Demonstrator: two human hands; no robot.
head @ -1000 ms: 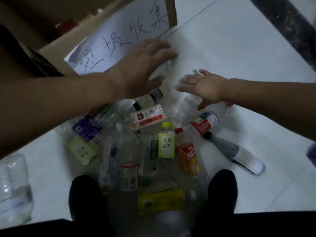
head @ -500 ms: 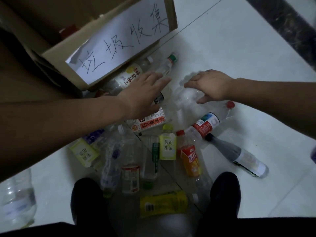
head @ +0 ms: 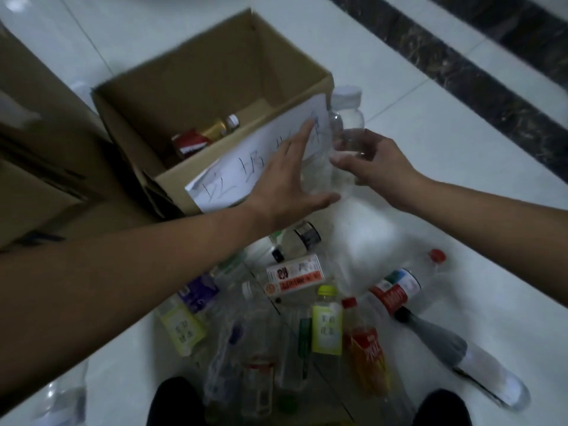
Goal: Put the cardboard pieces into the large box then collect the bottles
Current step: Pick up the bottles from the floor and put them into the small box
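An open cardboard box (head: 278, 61) stands on the floor, with a white handwritten paper sheet (head: 233, 176) on its front. A red-labelled and a gold container (head: 196, 139) lie inside. A large clear bottle with a white cap (head: 349, 124) is raised at the box's right front corner. My right hand (head: 372, 164) grips its neck, and my left hand (head: 282, 186) presses flat against its left side with the thumb underneath. Below, several empty bottles lie in a pile, among them a yellow-green one (head: 327, 329), a red-labelled one (head: 368, 352) and a dark grey one (head: 442, 339).
A second, bigger cardboard box (head: 37, 155) stands at the left, touching the open one. A clear water jug (head: 61, 395) sits at the lower left. My two black shoes (head: 175, 401) flank the pile. A dark marble strip (head: 461, 56) crosses the white tiled floor at upper right.
Both hands closed on the large clear bottle and lifted it from the pile up to the box's right front corner. The view tilted up, showing the box's inside.
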